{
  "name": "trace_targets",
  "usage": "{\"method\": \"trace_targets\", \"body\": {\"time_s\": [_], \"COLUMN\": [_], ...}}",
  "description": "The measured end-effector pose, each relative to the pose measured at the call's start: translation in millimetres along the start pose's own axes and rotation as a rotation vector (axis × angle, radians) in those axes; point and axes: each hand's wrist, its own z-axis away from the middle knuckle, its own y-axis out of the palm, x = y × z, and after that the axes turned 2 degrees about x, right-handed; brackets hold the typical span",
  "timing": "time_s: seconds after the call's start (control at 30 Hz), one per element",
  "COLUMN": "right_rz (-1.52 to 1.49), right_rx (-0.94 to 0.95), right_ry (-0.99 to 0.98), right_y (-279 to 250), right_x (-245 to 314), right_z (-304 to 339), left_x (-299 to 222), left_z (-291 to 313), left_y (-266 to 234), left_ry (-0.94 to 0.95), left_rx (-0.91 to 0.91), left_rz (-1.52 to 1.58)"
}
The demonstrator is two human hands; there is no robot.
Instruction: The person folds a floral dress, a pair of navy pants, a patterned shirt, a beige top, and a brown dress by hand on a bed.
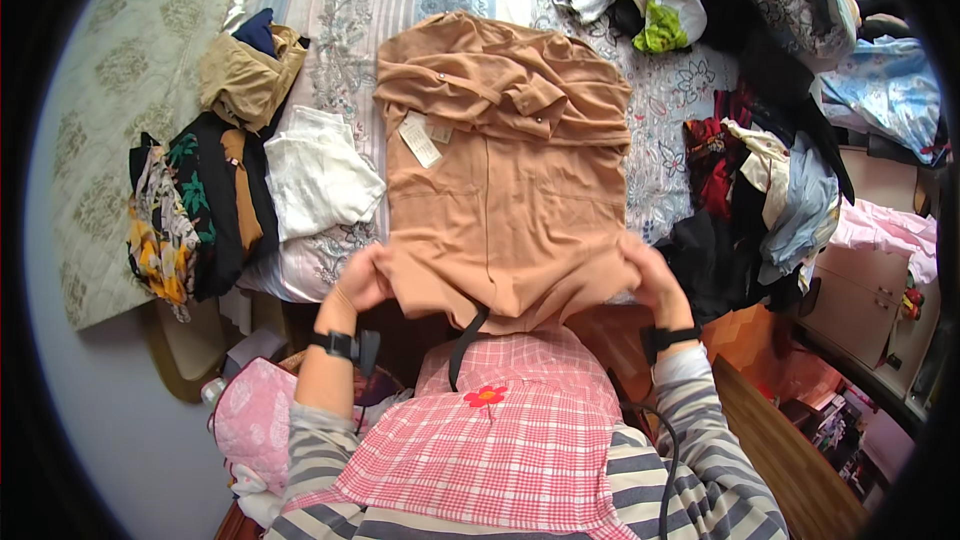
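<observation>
A tan garment (560, 230), which looks like a long shirt or jacket, lies face down or folded on the bed with its sleeves laid across the upper part. A white paper tag (421, 139) rests on it at the left. My left hand (367, 278) pinches its lower left corner, and my right hand (650, 276) grips the lower right corner. Between the hands the near edge hangs loosely over the bed's front edge, close to my pink checked apron (490, 420). A dark strap (465, 345) dangles below that edge.
Folded white clothing (322, 175) lies left of the garment, beside dark and patterned clothes (200, 205) and khaki clothing (252, 80). Piled clothes (770, 180) sit at the right. A white and green bundle (660, 15) is at the back. A cabinet (860, 305) stands at the right.
</observation>
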Motion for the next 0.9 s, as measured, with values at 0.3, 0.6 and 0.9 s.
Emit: {"method": "trace_targets", "body": {"time_s": [0.3,0.6,0.9], "right_rz": [-0.816,0.233,0.568], "right_rx": [-0.003,-0.682,-0.704], "right_ry": [-0.353,-0.408,-0.274], "right_y": [18,-90,-74], "right_x": [156,28,26], "right_z": [-140,-148,-163], "left_x": [-164,-79,-58], "left_z": [-75,-142,-167], "left_y": [86,-26,32], "left_ry": [0.583,0.813,0.573], "left_rx": [0.165,-1.035,-1.099], "left_rz": [0.393,-0.926,-1.092]}}
